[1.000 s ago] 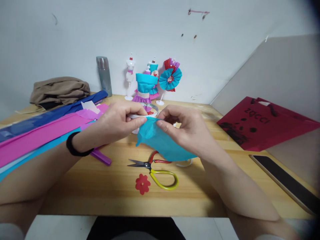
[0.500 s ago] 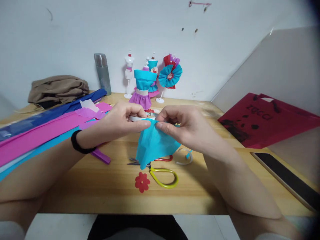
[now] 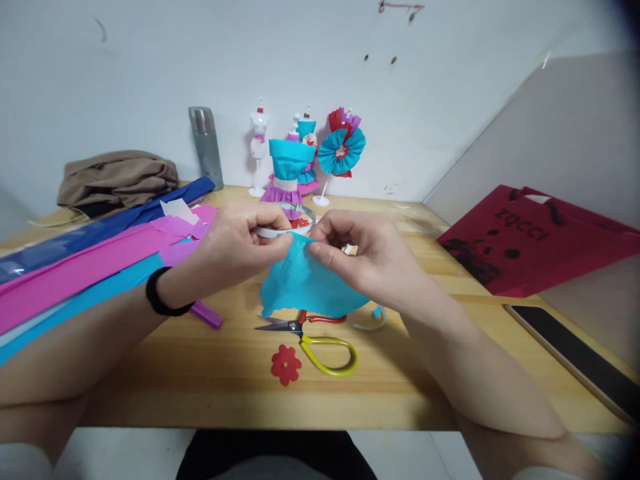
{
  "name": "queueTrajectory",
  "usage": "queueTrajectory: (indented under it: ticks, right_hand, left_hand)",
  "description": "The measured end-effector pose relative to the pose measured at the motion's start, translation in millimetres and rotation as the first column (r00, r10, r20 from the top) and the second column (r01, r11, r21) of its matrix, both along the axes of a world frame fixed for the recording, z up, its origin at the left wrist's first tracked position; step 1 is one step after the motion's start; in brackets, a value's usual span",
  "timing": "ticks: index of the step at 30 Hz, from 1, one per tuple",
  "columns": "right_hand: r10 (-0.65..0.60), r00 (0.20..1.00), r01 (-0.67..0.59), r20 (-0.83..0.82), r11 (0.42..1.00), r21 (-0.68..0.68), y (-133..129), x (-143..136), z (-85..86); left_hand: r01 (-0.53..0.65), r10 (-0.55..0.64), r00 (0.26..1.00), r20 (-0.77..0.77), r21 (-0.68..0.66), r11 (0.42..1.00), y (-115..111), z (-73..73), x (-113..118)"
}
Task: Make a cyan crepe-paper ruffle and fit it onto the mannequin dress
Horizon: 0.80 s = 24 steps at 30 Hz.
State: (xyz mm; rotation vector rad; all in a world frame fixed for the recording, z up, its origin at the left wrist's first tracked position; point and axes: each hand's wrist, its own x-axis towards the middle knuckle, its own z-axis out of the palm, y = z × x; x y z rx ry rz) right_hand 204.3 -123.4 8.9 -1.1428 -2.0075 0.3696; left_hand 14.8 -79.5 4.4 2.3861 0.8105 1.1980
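Observation:
A piece of blue crepe paper (image 3: 313,283) hangs between my two hands above the table. My left hand (image 3: 250,237) is closed, pinching the paper's top edge together with a white strip (image 3: 273,233). Beside it, my right hand (image 3: 355,250) is also closed, thumb and fingers on the same top edge. Below the paper lie scissors (image 3: 295,327) with one yellow and one red handle. A red paper flower (image 3: 286,365) rests in front of them. To the right is a curled white strip (image 3: 373,323) with a blue scrap.
Small mannequins in paper dresses (image 3: 290,160) stand by the wall near a grey flask (image 3: 206,150). Coloured paper sheets (image 3: 100,260) and a brown cloth (image 3: 117,179) lie left. At right are a red bag (image 3: 530,240) and a phone (image 3: 570,357). A round dish (image 3: 311,215) sits behind my hands.
The blue crepe paper has spread wider and its lower edge has lifted, uncovering more of the scissors. My left hand has shifted slightly left along the top edge.

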Motion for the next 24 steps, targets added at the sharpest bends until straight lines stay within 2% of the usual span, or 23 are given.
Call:
queueTrajectory:
  ticks: [10, 15, 24]
  right_hand:
    - [-0.038, 0.999, 0.038, 0.0, 0.999, -0.029, -0.1, -1.0, -0.7]
    - [-0.067, 0.998, 0.067, -0.017, 0.997, -0.043, -2.5, -2.5, 2.3]
    - [-0.072, 0.997, 0.072, -0.016, 0.997, -0.02, -1.2, -2.9, 0.4]
  left_hand:
    - [0.018, -0.016, 0.999, -0.031, 0.066, 0.998, 0.1, 1.5, -1.4]
    - [-0.009, 0.017, 0.997, -0.074, 0.103, 0.995, 0.6, 0.9, -1.7]
    - [-0.016, 0.02, 0.997, -0.075, 0.053, 0.998, 1.3, -0.5, -1.7]
